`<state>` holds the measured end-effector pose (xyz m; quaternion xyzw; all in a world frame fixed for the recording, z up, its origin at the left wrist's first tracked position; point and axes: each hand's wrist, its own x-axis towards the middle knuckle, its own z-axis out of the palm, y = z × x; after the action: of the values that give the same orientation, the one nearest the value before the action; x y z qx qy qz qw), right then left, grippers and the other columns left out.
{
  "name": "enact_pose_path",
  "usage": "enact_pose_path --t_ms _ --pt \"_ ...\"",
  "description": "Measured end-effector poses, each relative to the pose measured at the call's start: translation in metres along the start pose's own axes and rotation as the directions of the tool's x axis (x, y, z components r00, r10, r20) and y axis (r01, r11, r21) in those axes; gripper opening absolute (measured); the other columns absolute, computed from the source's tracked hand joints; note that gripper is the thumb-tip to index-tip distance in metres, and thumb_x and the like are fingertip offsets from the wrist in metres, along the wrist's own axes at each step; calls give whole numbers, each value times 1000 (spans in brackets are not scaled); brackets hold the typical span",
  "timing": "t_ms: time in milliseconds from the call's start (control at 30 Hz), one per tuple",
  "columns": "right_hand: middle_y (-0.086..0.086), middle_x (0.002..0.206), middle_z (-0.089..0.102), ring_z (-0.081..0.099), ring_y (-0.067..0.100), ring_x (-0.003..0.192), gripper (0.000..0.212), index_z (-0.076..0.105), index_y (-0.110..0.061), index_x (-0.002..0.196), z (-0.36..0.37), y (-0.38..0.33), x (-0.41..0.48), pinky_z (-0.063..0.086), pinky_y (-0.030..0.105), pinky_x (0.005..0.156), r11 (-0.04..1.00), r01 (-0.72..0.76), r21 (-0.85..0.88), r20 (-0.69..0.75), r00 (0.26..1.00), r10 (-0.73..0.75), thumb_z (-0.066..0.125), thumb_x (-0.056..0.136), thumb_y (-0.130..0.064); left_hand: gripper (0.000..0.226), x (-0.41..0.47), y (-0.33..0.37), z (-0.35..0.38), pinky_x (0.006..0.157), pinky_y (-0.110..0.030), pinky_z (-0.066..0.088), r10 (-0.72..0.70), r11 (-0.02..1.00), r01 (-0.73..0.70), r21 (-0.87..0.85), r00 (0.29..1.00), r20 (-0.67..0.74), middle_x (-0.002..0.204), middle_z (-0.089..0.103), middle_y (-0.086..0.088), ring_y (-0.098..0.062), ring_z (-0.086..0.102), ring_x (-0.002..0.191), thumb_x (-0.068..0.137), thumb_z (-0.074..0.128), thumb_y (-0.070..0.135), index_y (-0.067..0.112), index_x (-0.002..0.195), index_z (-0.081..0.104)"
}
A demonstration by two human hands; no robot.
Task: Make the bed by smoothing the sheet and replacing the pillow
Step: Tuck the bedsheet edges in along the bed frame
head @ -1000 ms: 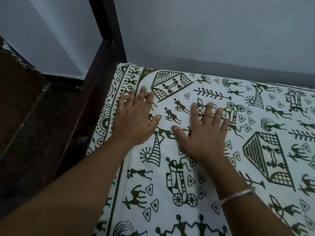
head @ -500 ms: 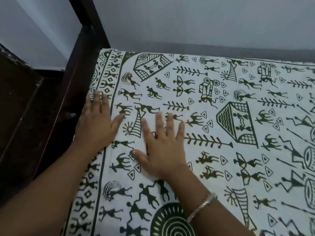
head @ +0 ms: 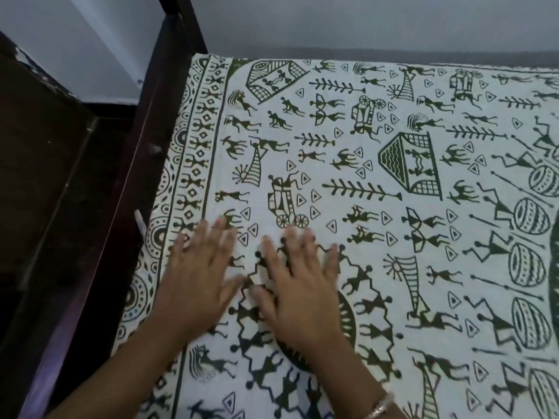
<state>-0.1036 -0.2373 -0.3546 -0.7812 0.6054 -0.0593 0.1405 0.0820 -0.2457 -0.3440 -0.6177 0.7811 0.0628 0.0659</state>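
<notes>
Observation, head view. Both hands lie palm-down on the sheet [head: 393, 176], side by side, thumbs nearly meeting.

The left hand [head: 196, 279] rests just inside the patterned border strip. Its fingers [head: 222, 234] are straight and spread, with nothing in their hold. The right hand [head: 302, 291], with a bracelet [head: 381, 406] at the wrist, lies flat on the printed figures. Its fingers [head: 305, 246] are likewise straight and splayed, gripping nothing. Both hands are blurred, so I cannot say how hard they press.

The sheet covers all of the mattress that is in view and is white with dark green figures. It looks flat ahead of the fingertips, and I see no marked crease there. Its left edge runs along the dark bed frame [head: 145, 131], and its far edge meets the grey wall [head: 363, 22].

Governing relation: all fingers point away from me, toward the wall. The unswept cloth lies ahead of the fingertips and, for the greater part, off to the right. The left hand is nearer the frame-side border; the right hand is nearer the open middle. I judge the next stroke would suit the right hand if it goes rightward, and the left if the border needs tidying.

The pillow is not in view; I cannot place it. I judge its replacement not yet done.
</notes>
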Motion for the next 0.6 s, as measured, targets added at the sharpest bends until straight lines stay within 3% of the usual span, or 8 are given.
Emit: enact_pose_path --t_ms 67,133,233,367,467,600 --pt "18 155 21 15 39 144 71 27 -20 149 1 11 -19 7 63 110 986 -158 -45 -5 987 158 30 91 -60 70 -26 7 9 113 -52 9 58 998 -59 36 998 35 157 18 -7 -34 20 143 95 12 61 19 150 19" --pt "21 156 16 9 42 144 76 24 -17 151 6 6 -36 7 63 110 989 -138 -47 53 989 141 26 91 -63 74 -43 -2 13 113 -52 4 -106 994 106 25 994 23 158 10 -4 -34 11 145 92 14 66 23 152 14" --pt "22 156 8 -3 46 143 79 18 -19 152 14 -24 -52 2 65 110 1000 -10 -11 132 991 11 26 90 -67 80 -68 -14 13 112 -55 16 -329 938 330 -104 944 25 160 -3 -3 -31 -2 146 86 17 66 23 152 6" --pt "11 158 -14 -26 38 140 83 -3 -21 152 11 -67 -65 -17 64 106 953 303 21 277 914 -296 25 89 -69 80 -101 -5 12 116 -45 9 -359 917 362 -169 932 49 159 -2 -15 -29 -1 146 88 15 59 10 152 9" --pt "8 161 1 -12 30 146 79 8 -17 152 10 -73 -90 -14 60 109 929 367 54 251 895 -369 29 91 -62 69 -126 8 12 115 -49 13 -236 965 236 -117 972 13 156 8 -19 -36 12 144 93 21 43 2 148 20" --pt "14 152 32 21 35 143 69 31 -19 147 0 -22 -146 12 58 107 998 63 8 150 987 -64 26 92 -60 76 -148 47 8 113 -52 20 -137 979 134 -154 990 -13 154 16 -25 -40 14 143 95 20 55 1 148 23"
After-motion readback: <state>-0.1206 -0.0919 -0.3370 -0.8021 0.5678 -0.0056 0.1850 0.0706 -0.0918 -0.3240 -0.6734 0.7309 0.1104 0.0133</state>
